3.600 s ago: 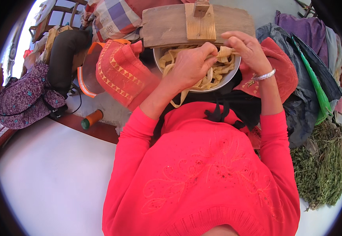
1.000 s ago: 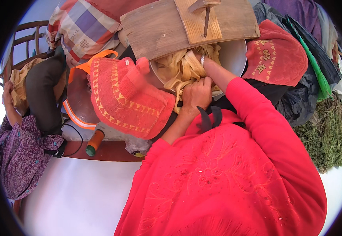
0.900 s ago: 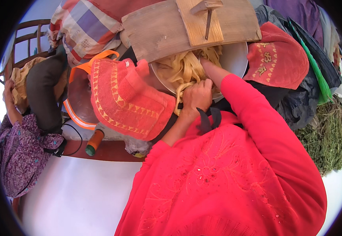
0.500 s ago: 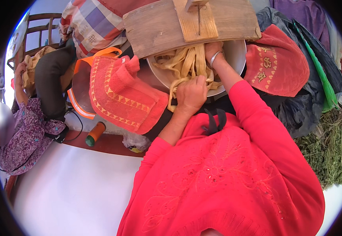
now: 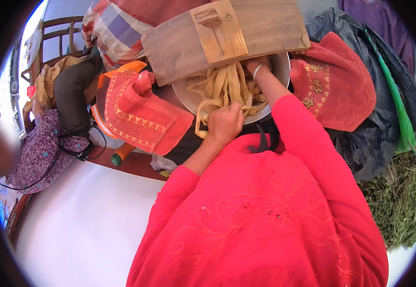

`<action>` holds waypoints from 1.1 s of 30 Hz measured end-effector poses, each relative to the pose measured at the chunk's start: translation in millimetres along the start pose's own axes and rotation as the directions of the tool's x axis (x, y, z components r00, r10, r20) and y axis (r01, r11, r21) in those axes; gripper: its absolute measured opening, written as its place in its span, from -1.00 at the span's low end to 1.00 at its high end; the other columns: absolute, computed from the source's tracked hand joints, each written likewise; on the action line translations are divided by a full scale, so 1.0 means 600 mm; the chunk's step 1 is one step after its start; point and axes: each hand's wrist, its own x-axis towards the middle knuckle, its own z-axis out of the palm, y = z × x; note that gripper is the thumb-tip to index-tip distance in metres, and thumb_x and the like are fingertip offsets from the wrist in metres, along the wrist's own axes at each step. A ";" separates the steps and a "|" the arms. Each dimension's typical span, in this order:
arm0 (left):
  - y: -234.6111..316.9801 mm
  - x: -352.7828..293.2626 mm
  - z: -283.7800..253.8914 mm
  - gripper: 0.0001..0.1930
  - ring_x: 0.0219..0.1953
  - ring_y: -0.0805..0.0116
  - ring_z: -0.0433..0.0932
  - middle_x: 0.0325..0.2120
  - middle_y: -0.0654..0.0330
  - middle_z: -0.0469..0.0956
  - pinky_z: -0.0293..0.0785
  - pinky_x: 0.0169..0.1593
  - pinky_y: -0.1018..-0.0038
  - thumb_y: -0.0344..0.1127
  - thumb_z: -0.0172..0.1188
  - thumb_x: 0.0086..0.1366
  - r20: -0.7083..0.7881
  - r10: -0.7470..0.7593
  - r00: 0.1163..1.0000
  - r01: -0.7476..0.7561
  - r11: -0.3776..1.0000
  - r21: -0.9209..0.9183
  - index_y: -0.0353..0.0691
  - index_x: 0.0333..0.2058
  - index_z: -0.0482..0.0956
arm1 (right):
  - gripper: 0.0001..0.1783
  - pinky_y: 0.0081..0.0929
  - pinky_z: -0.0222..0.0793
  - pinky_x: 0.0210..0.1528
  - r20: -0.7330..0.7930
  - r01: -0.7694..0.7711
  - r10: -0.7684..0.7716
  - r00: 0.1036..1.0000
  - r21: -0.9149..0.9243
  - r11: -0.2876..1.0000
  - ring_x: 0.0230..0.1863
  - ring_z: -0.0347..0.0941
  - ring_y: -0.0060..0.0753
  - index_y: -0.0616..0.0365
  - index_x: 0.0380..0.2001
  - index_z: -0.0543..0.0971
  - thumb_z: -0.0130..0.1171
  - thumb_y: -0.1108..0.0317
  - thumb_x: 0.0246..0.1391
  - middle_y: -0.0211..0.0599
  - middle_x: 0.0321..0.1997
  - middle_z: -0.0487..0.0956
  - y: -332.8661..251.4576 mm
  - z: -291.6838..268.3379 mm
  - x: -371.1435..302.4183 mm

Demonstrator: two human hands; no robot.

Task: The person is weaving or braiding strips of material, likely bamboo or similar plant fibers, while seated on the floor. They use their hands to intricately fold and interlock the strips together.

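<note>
Many flat, pale-yellow strips (image 5: 227,81) lie heaped in a round basin (image 5: 280,69), its far side covered by a wide wooden board (image 5: 275,28) with a lighter block (image 5: 227,43) fixed across its middle. Several strips run lengthwise from under the board's near edge toward the near rim, so their long axis points roughly at the person. At that near rim, the left hand (image 5: 225,123) has its fingers curled closed, the grip pinching the near portion of the strips; the rest of the bunch stretches straight away from it, and one loop droops over the rim on its left. The right hand (image 5: 253,63), a bracelet (image 5: 259,71) at its wrist, reaches across the basin's right side to the board's near edge, with the strips just to its left. Its fingers are hidden there, so I cannot tell whether that grip is spread or pressed together. Thus the left hand is nearer the rim end of the strips, the right nearer the board end. A red towel (image 5: 141,115) lies left of the basin, another red towel (image 5: 346,81) right of it.
</note>
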 end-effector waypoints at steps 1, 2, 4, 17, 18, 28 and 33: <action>0.002 0.002 0.000 -0.92 -0.59 0.09 0.51 -0.66 0.09 0.47 0.43 -0.52 0.24 -0.36 0.13 0.08 -0.012 0.002 1.000 -0.002 1.000 -0.003 -0.16 -0.45 0.42 | -0.40 -0.28 0.27 0.19 -0.045 0.025 -0.028 0.999 -0.058 0.998 0.22 0.31 -0.05 0.14 0.15 0.39 -0.10 0.00 0.15 -0.08 0.21 0.39 0.003 0.015 0.001; 0.004 0.004 0.000 -0.92 -0.59 0.09 0.51 -0.66 0.09 0.47 0.43 -0.52 0.24 -0.36 0.13 0.08 -0.024 0.004 1.000 -0.005 1.000 -0.005 -0.16 -0.45 0.42 | -0.41 -0.28 0.27 0.19 -0.010 0.018 -0.018 1.000 -0.048 0.999 0.21 0.31 -0.05 0.14 0.15 0.39 -0.10 0.00 0.15 -0.08 0.21 0.39 0.013 0.026 0.007; 0.003 0.008 -0.003 -0.92 -0.61 0.09 0.50 -0.68 0.11 0.45 0.42 -0.52 0.24 -0.36 0.13 0.08 -0.042 -0.018 0.999 0.018 1.000 0.001 -0.15 -0.44 0.43 | -0.41 -0.27 0.27 0.18 0.117 -0.012 0.012 0.993 -0.002 1.000 0.21 0.32 -0.05 0.14 0.14 0.40 -0.10 0.01 0.15 -0.08 0.21 0.40 0.016 0.018 0.029; -0.008 0.009 0.000 -0.91 -0.59 0.24 0.48 -0.66 0.22 0.41 0.40 -0.51 0.34 -0.35 0.12 0.05 -0.108 0.071 0.992 -0.069 0.997 0.027 -0.13 -0.46 0.39 | -0.46 -0.25 0.29 0.17 0.421 -0.067 0.038 0.906 0.054 0.996 0.20 0.34 -0.04 0.14 0.11 0.43 -0.10 0.06 0.15 -0.06 0.19 0.41 -0.002 -0.017 0.027; -0.008 0.011 -0.001 -0.91 -0.59 0.25 0.48 -0.66 0.22 0.40 0.40 -0.51 0.34 -0.35 0.12 0.05 -0.100 0.082 0.992 -0.080 0.996 0.025 -0.13 -0.47 0.38 | -0.46 -0.25 0.29 0.16 0.446 -0.072 0.039 0.894 0.058 0.996 0.20 0.34 -0.04 0.14 0.11 0.43 -0.10 0.07 0.16 -0.05 0.19 0.41 -0.008 -0.015 0.011; -0.015 -0.004 0.006 -0.89 -0.54 0.16 0.51 -0.63 0.17 0.45 0.43 -0.47 0.28 -0.35 0.11 0.03 -0.117 0.041 0.992 -0.047 0.998 -0.051 -0.15 -0.47 0.37 | -0.50 -0.23 0.31 0.15 0.687 -0.014 -0.046 0.726 0.082 0.997 0.19 0.35 -0.04 0.14 0.09 0.46 -0.09 0.11 0.16 -0.04 0.18 0.42 -0.049 -0.022 -0.035; -0.023 -0.005 0.015 -0.91 -0.49 0.05 0.53 -0.57 0.09 0.51 0.43 -0.43 0.19 -0.33 0.10 0.12 -0.200 0.014 0.980 -0.036 0.994 -0.107 -0.16 -0.41 0.41 | -0.51 -0.22 0.31 0.14 0.803 -0.016 0.004 0.597 0.007 1.000 0.18 0.36 -0.04 0.14 0.08 0.47 -0.09 0.13 0.16 -0.03 0.17 0.43 -0.073 -0.118 0.006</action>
